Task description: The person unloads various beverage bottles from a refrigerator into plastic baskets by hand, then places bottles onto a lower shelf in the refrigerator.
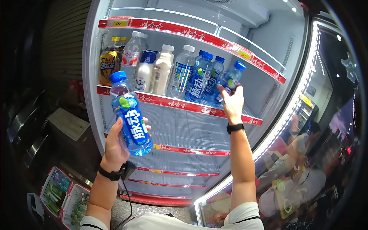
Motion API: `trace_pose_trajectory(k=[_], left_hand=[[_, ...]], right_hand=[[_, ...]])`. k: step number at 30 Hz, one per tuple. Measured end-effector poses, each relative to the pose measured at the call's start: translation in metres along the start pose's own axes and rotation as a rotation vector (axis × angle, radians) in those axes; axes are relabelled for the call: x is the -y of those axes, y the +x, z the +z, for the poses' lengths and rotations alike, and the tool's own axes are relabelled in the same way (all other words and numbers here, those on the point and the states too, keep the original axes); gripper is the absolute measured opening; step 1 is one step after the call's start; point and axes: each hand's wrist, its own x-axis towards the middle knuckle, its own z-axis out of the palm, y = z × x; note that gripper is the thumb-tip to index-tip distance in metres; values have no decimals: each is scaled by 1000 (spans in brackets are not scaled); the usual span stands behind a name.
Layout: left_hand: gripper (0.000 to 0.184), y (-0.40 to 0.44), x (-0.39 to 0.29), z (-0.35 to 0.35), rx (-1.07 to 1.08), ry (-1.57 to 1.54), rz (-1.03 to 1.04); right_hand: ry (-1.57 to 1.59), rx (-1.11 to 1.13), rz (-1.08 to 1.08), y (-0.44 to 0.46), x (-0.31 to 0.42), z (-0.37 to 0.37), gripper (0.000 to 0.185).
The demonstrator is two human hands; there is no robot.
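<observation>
Left of centre in the frame, the left hand (116, 143) has its thumb and fingers wrapped around a blue bottle (132, 115), cap up and leaning a little, out in front of the shelf (161, 101). Toward the upper right, the right hand (232, 100) reaches to that shelf and appears to grip a second bottle (230, 78) by its lower half — thumb to one side, a finger to the other, some fingertips hidden. That bottle is blurred and tilts to the right, just beside the blue group (198, 78).

Good handling here probably means a firm but light squeeze, as thin plastic is likely to give. The tilt wants watching: bringing the base and cap into line should keep it from knocking its neighbours, and the cap is best kept below the upper strip (172, 31). The left hand would do well to hold its bottle steady, clear of the shelf edge — and to mind the cable (130, 203) hanging at the lower left, which could snag.
</observation>
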Motion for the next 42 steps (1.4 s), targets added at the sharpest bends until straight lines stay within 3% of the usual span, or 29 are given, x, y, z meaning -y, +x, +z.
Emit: trace_pose_trajectory(k=[4, 9, 11, 14, 16, 20, 22, 26, 28, 30, 34, 36, 38, 42], left_hand=[[66, -20, -2, -10, -56, 146, 123], [83, -59, 2, -22, -130, 263, 189], [80, -78, 5, -35, -103, 223, 185], [69, -120, 11, -53, -220, 238, 194], [66, -158, 11, -66, -340, 150, 128], [52, -231, -3, -87, -584, 116, 136], [61, -279, -10, -115, -710, 189, 86], [49, -364, -30, -173, -995, 324, -14], [44, -389, -39, -198, -1085, 355, -26], [40, -423, -32, -244, -1342, 442, -41], [51, -474, -18, -333, -1515, 456, -188], [61, -491, -1, -372, -1541, 495, -208], [70, -493, 7, -397, -1742, 775, -434], [82, -497, 26, -433, -1777, 926, -685]], right_hand=[[83, -210, -277, -17, -11, -12, 65], [555, -320, -230, -92, 21, -3, 67], [728, -233, -213, -142, 13, 10, 68], [915, 138, -240, -212, 24, 40, 80], [903, 335, -96, -257, 47, 70, 93], [1022, 863, 228, -338, 77, 128, 69], [1030, 1143, 380, -382, 82, 156, 41], [1033, 1488, 667, -466, 125, 210, 36], [866, 1596, 606, -515, 137, 241, 48], [790, 1652, 430, -556, 158, 267, 54], [488, 1755, 21, -639, 178, 324, 73], [366, 1767, -128, -670, 189, 345, 73], [227, 1825, -166, -698, 195, 365, 74], [-92, 1876, -229, -738, 189, 384, 72]])
